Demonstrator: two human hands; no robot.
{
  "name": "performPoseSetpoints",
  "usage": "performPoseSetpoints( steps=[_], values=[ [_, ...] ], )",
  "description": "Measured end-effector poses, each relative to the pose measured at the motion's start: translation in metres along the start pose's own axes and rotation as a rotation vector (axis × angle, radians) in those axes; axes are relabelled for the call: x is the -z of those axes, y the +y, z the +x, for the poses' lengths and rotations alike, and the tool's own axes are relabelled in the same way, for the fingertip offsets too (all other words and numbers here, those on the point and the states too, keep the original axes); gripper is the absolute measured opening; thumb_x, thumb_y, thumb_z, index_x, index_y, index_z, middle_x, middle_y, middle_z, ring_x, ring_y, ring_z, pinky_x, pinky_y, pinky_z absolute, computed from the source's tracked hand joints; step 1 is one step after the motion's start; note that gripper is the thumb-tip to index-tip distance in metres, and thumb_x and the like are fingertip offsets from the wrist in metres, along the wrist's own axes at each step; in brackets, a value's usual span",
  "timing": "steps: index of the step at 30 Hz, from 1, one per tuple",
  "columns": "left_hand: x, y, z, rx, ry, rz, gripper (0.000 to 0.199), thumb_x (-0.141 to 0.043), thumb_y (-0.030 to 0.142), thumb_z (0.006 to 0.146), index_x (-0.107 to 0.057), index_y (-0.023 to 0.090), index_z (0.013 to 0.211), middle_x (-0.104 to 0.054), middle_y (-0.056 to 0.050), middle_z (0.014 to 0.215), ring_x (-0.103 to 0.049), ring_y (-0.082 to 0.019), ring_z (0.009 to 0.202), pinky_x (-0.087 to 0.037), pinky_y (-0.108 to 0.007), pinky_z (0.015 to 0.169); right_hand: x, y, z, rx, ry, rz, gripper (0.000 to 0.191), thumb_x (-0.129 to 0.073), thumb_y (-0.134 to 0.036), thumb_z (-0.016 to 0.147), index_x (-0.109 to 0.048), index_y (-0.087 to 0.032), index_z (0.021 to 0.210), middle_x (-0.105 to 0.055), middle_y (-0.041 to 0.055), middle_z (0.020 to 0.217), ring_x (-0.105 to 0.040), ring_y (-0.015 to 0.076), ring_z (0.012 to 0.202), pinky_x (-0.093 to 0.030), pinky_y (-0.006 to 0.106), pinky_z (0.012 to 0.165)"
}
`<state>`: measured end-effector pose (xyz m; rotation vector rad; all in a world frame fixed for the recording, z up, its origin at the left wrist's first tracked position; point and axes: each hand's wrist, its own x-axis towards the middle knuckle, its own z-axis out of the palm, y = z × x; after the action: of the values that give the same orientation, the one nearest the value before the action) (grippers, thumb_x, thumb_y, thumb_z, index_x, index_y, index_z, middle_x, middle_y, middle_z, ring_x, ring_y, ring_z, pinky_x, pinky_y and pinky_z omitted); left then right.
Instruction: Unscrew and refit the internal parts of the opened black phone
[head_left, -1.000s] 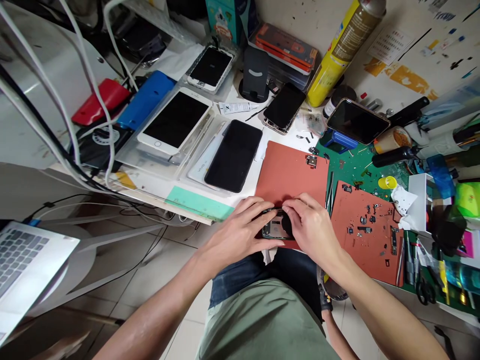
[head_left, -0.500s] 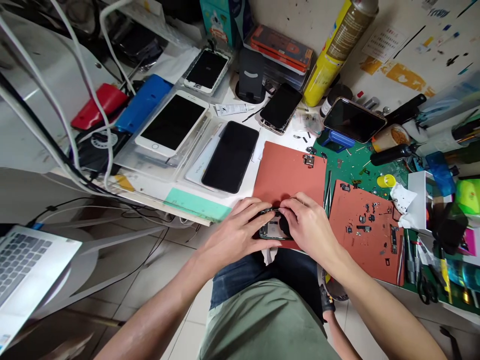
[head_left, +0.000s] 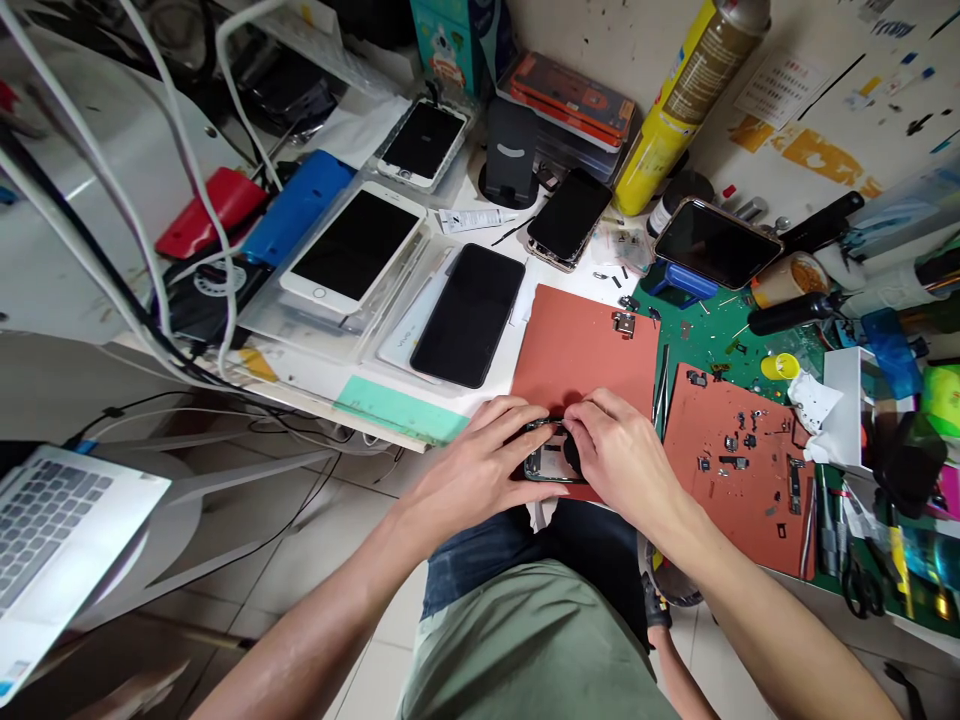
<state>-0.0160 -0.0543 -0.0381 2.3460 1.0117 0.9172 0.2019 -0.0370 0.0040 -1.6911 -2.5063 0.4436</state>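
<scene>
Orange-brown stuff (head_left: 808,271) in tub (head_left: 771,292), rear rt; both hands (head_left: 480,460) (head_left: 616,440) on opened phone (head_left: 551,462).

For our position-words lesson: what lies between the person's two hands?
The opened phone lies between the left hand and right hand; the head view shows it.

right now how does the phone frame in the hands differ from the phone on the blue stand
The phone frame is open, its inside showing; the phone on the blue stand shows a dark screen. The left hand and right hand are on the frame, partly hiding it; that phone is untouched.
</scene>
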Motion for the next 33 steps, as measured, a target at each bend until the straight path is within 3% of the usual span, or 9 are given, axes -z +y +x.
performPoseSetpoints(
  steps=[7,14,21,25,27,31,33],
  values=[
    [0.000,-0.002,-0.001,-0.002,-0.011,0.007,0.054,-0.079,0.055,0.098,-0.066,0.018,0.135,-0.073,-0.015,0.135,-0.065,-0.032,0.124,-0.060,-0.052,0.106,0.001,0.001,0.001,-0.004,0.010,0.049,0.027,-0.053,-0.017,0.110,-0.079,-0.020,0.102,-0.071,0.0065,0.099,-0.068,0.0196,0.081,-0.045,0.031,0.067],
    [-0.001,-0.002,-0.001,-0.009,0.002,0.003,0.052,-0.078,0.055,0.099,-0.066,0.020,0.136,-0.073,-0.014,0.134,-0.065,-0.031,0.123,-0.060,-0.051,0.106,0.000,0.004,-0.002,0.007,0.025,0.108,0.032,-0.050,-0.010,0.107,-0.080,-0.020,0.102,-0.073,0.0077,0.102,-0.072,0.0203,0.084,-0.052,0.031,0.073],
    [-0.001,-0.003,-0.002,-0.009,-0.008,0.013,0.056,-0.077,0.056,0.099,-0.065,0.019,0.139,-0.073,-0.015,0.136,-0.064,-0.031,0.125,-0.060,-0.052,0.107,0.018,0.009,-0.009,0.019,0.199,0.208,0.029,-0.051,-0.016,0.109,-0.080,-0.019,0.109,-0.078,0.0073,0.099,-0.074,0.0192,0.080,-0.055,0.030,0.073],
    [0.001,-0.003,-0.003,-0.014,-0.003,0.019,0.054,-0.076,0.055,0.100,-0.066,0.019,0.139,-0.073,-0.015,0.136,-0.065,-0.032,0.124,-0.061,-0.052,0.106,0.042,0.025,-0.035,-0.204,0.351,0.264,0.023,-0.065,-0.039,0.109,-0.078,-0.023,0.096,-0.074,0.0007,0.076,-0.062,0.0145,0.059,-0.048,0.028,0.060],
    [0.002,-0.005,-0.003,-0.019,-0.008,0.020,0.054,-0.078,0.052,0.099,-0.066,0.019,0.140,-0.073,-0.016,0.137,-0.065,-0.033,0.124,-0.061,-0.054,0.107,0.049,0.036,-0.056,-0.366,0.434,0.290,0.024,-0.068,-0.046,0.106,-0.077,-0.024,0.101,-0.075,0.0009,0.078,-0.062,0.0147,0.061,-0.048,0.028,0.059],
    [0.004,-0.009,-0.003,-0.031,0.004,-0.005,0.052,-0.080,0.048,0.100,-0.068,0.023,0.144,-0.074,-0.014,0.136,-0.068,-0.033,0.123,-0.062,-0.052,0.106,0.050,0.051,-0.107,-0.628,0.520,0.353,0.034,-0.073,-0.054,0.102,-0.073,-0.024,0.087,-0.069,0.0000,0.071,-0.055,0.0139,0.057,-0.046,0.028,0.055],
    [0.004,-0.012,-0.001,-0.047,0.014,-0.016,0.052,-0.080,0.044,0.101,-0.067,0.027,0.148,-0.074,-0.012,0.134,-0.070,-0.033,0.120,-0.062,-0.051,0.104,0.044,0.050,-0.132,-0.686,0.521,0.405,0.033,-0.071,-0.055,0.103,-0.074,-0.024,0.092,-0.071,0.0004,0.075,-0.057,0.0141,0.058,-0.048,0.027,0.055]
  ],
)
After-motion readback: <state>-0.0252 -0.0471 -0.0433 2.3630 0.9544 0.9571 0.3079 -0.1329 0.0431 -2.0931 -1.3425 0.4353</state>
